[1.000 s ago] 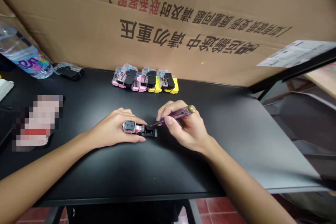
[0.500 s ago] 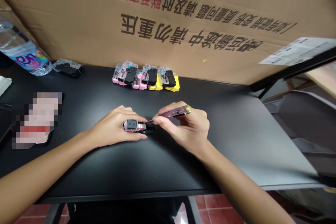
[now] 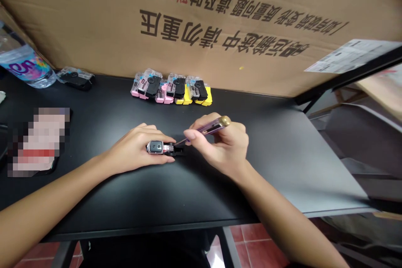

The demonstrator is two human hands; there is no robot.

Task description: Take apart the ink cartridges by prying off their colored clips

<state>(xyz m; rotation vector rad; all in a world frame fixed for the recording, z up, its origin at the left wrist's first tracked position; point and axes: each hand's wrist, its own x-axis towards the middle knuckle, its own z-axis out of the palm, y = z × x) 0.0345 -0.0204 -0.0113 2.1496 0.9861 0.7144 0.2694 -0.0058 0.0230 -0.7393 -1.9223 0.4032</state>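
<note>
The left hand point(image 3: 135, 150) pins the small cartridge point(image 3: 161, 148) lengthwise nine-to-three on the worktop point(image 3: 282, 155), while the right hand point(image 3: 224, 146) grips a screwdriver point(image 3: 207, 129) entering from two o'clock.

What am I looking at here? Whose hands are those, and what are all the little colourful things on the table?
The camera sits on a person's head and looks down, so the two arms are that person's own. The left hand holds a small pink and black gadget down on the black table. The right hand grips a purple screwdriver with a gold cap, its tip pointing into the gadget. Further back, a row of similar little gadgets, pink and yellow, lies in front of a big cardboard box. Far left there is a water bottle and one more gadget.
</note>
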